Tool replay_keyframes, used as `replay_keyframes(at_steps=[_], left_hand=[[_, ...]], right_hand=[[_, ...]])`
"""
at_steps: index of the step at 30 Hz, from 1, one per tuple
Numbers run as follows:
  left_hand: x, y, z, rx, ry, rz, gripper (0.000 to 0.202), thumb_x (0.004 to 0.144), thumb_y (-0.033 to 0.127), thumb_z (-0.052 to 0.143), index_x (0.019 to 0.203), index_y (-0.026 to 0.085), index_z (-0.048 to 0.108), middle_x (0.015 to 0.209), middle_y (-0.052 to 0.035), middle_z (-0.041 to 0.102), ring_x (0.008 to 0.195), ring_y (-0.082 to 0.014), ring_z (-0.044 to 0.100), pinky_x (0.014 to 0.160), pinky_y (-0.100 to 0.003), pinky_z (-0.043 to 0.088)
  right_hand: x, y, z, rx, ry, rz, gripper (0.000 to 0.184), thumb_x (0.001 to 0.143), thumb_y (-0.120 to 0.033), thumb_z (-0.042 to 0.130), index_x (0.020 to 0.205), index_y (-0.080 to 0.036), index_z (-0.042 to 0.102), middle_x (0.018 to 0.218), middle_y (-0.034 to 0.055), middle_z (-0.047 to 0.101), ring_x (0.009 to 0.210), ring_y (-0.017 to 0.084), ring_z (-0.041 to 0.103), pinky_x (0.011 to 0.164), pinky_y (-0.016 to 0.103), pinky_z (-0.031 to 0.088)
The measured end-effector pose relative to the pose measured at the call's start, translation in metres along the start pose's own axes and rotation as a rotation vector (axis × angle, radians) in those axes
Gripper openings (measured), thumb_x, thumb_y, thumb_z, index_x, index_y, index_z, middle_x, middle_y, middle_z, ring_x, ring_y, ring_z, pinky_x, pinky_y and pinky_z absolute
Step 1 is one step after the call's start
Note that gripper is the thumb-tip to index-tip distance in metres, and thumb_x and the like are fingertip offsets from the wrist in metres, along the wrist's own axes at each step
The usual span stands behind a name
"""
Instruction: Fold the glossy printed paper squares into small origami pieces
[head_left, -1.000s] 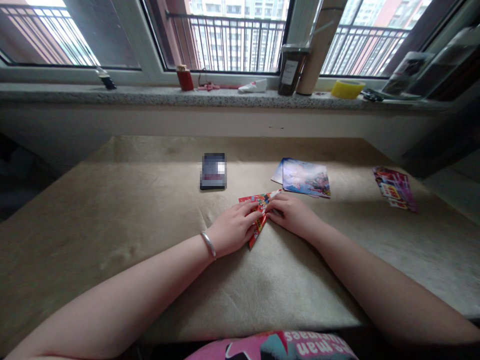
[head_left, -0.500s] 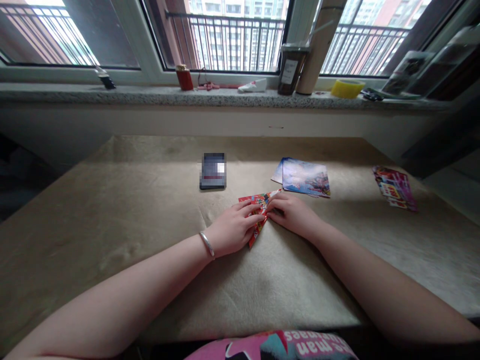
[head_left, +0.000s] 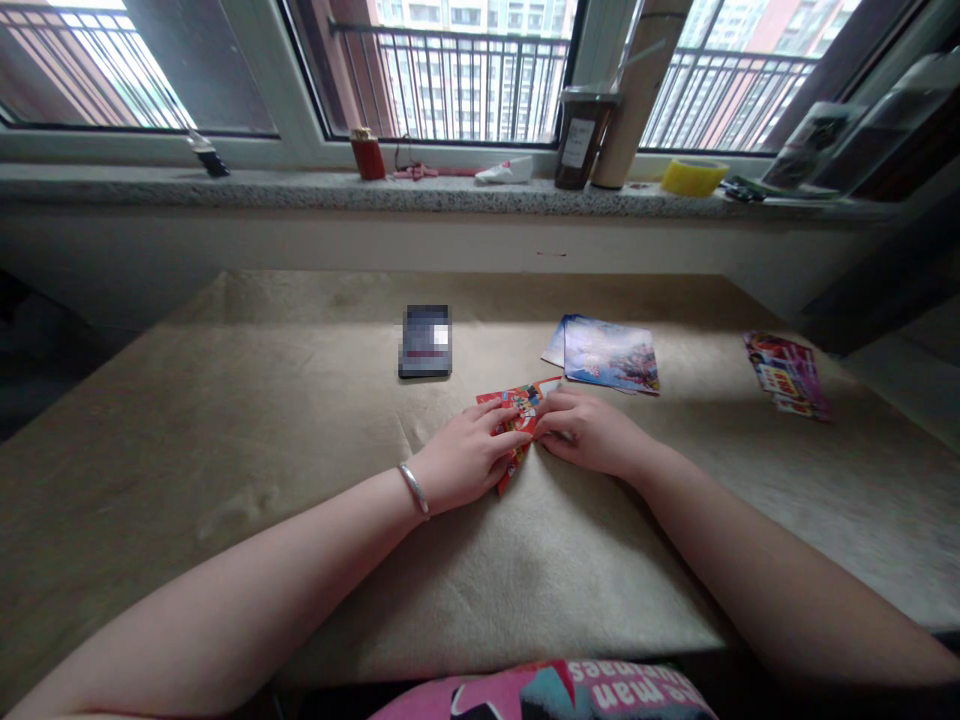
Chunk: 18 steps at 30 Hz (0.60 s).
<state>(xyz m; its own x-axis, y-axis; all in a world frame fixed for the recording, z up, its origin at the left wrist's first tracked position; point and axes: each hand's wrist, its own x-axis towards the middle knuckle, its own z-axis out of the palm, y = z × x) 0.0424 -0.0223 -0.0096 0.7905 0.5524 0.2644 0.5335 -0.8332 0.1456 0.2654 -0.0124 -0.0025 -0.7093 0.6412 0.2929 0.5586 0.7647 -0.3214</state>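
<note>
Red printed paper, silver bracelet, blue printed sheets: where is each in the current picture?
Red printed paper (head_left: 525, 401): head view, uncovered part of its printed face.
Silver bracelet (head_left: 413, 488): head view, middle of its visible band.
Blue printed sheets (head_left: 611, 354): head view, middle of the top sheet.

Left fingers (head_left: 507, 440) on red paper (head_left: 528, 396); right fingers (head_left: 553, 402) at its edge
</note>
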Motion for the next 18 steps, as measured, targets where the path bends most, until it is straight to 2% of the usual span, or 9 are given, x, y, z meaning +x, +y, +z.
replay_keyframes(at_steps=[4, 9, 18], left_hand=[[-0.001, 0.0, 0.0, 0.01, 0.001, 0.008, 0.031, 0.088, 0.023, 0.05, 0.118, 0.02, 0.06, 0.128, -0.0117, 0.053, 0.123, -0.0267, 0.046, 0.106, -0.045, 0.039], [-0.001, -0.001, 0.002, 0.012, 0.004, 0.005, 0.031, 0.088, 0.023, 0.05, 0.118, 0.021, 0.06, 0.128, -0.0122, 0.053, 0.123, -0.0269, 0.047, 0.105, -0.046, 0.04], [-0.001, 0.0, 0.001, 0.001, 0.001, 0.009, 0.031, 0.088, 0.021, 0.051, 0.118, 0.021, 0.06, 0.127, -0.0136, 0.054, 0.121, -0.0258, 0.048, 0.104, -0.046, 0.04]], right_hand=[[0.0, -0.003, -0.005, -0.113, -0.059, -0.049, 0.02, 0.086, -0.017, 0.052, 0.087, -0.021, 0.072, 0.087, 0.0066, 0.068, 0.086, 0.018, 0.057, 0.077, 0.03, 0.044], [0.001, -0.006, -0.009, -0.273, -0.064, -0.081, 0.023, 0.088, -0.022, 0.05, 0.081, -0.021, 0.072, 0.08, 0.0063, 0.067, 0.076, 0.018, 0.054, 0.068, 0.03, 0.039], [0.001, -0.005, -0.013, -0.401, -0.068, -0.003, 0.026, 0.088, -0.02, 0.049, 0.071, -0.02, 0.069, 0.076, 0.0041, 0.066, 0.072, 0.015, 0.054, 0.061, 0.027, 0.031]])
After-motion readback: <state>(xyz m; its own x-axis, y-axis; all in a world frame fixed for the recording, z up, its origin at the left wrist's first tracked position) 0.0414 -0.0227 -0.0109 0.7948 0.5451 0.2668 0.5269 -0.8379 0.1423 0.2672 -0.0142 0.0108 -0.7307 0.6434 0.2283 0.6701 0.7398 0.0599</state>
